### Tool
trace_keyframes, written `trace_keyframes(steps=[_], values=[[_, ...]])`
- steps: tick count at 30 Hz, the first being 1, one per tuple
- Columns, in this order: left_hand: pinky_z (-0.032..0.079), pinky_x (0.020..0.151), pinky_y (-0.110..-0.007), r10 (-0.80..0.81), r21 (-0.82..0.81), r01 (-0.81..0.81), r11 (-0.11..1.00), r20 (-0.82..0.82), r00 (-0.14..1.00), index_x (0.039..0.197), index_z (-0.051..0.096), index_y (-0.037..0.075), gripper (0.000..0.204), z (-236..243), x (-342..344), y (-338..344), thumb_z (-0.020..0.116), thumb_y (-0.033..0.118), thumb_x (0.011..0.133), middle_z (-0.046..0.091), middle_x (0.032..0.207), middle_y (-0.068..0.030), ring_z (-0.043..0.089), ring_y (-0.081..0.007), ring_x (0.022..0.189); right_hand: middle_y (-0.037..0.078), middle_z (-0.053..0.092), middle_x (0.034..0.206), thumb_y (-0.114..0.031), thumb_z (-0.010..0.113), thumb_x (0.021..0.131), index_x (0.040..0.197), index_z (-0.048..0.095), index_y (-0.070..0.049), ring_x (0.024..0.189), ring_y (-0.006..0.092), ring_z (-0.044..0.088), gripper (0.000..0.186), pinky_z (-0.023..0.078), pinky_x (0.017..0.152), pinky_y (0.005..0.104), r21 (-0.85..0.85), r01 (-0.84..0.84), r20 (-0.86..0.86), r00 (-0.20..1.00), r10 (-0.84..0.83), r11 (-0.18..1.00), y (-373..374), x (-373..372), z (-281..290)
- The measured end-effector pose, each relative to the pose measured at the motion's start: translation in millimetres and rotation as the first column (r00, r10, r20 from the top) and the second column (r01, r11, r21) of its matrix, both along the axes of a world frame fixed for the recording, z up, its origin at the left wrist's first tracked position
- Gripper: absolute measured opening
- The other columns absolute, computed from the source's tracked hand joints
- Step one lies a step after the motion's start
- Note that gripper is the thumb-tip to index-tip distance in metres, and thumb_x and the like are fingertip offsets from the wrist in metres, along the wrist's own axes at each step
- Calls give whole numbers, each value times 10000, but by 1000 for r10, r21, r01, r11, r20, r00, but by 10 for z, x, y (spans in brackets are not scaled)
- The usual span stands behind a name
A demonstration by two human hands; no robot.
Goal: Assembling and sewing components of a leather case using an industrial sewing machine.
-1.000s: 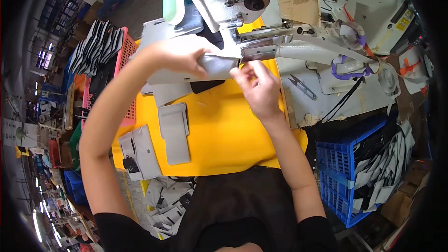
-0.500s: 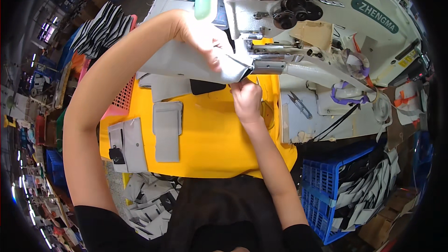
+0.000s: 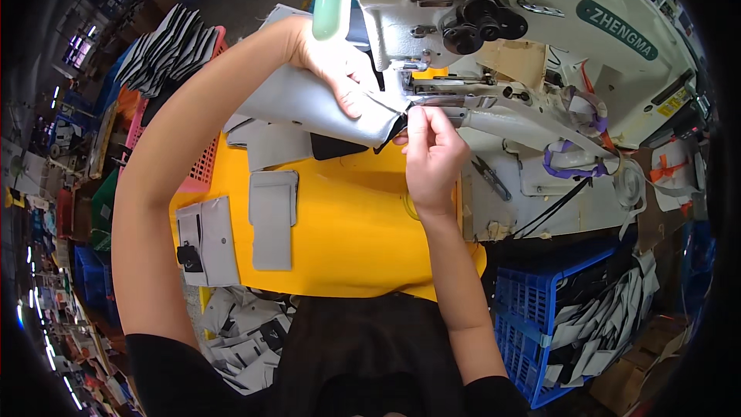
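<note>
A light grey fabric piece (image 3: 305, 104) with a black inner edge lies up against the arm of a white sewing machine (image 3: 540, 38). From above, my left hand (image 3: 333, 63) is closed on it, thumb lying over its face near the lit needle area. At the piece's right corner my right hand (image 3: 438, 156) pinches the black edge (image 3: 396, 128) between thumb and fingers, right beside the narrow machine arm (image 3: 502, 118). What sits under the presser foot is hidden by glare and my hands.
Grey cut panels (image 3: 272, 220) and a grey pouch with a snap (image 3: 212, 239) lie on the yellow table cover (image 3: 347, 239). Thread snips (image 3: 492, 179) rest right of it. A blue crate (image 3: 525, 324) of grey pieces stands lower right, a pink basket (image 3: 202, 158) at left.
My right hand has come up and right from beneath the corner and now pinches the black edge beside the machine arm. My left hand stays on the piece, its thumb shifted slightly.
</note>
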State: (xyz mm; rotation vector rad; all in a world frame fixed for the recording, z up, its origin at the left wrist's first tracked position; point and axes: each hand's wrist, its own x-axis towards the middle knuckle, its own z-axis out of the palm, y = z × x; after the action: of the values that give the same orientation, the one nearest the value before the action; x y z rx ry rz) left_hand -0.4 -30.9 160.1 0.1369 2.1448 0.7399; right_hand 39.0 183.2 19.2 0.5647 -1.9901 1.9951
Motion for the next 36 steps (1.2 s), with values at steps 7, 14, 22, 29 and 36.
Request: trace_keyframes(steps=[7,14,22,29,36], values=[[508,675,-241,-57,18,58,998,-32,998,1014,714,46,327,-50,-75,-123,833,252,790,701,839,-39,582,-129,681,48,642,665,-116,658,901,786,645,17,533,129,557,177,436,514,268,220,-62,-50,996,75,973,26,145,-263],[510,723,-236,-38,-194,27,981,-51,998,1057,724,35,359,107,-90,-2,820,278,810,721,897,-51,604,-123,741,74,662,651,-121,672,890,787,657,30,518,155,580,183,445,499,297,403,-55,-109,988,108,914,-182,135,-339],[511,789,-234,471,-3,-479,878,-175,864,1099,732,51,395,174,268,434,801,331,829,738,969,-51,628,-119,841,88,680,664,-83,677,890,803,670,43,507,169,617,153,459,496,282,154,-319,190,938,289,935,-274,8,-615],[490,756,-212,321,207,-292,934,-122,939,1014,753,66,350,-51,280,178,793,363,832,725,893,-21,606,-101,765,71,678,664,-59,653,914,807,668,43,523,165,640,149,467,501,245,-169,-433,241,853,463,886,-421,-22,-745],[425,669,-198,355,86,-345,935,-178,918,817,744,93,274,-51,372,376,779,363,844,656,725,26,528,-64,647,58,668,651,-48,639,918,806,663,30,531,161,636,139,467,507,240,-164,-457,214,849,484,874,-411,-109,-846]])
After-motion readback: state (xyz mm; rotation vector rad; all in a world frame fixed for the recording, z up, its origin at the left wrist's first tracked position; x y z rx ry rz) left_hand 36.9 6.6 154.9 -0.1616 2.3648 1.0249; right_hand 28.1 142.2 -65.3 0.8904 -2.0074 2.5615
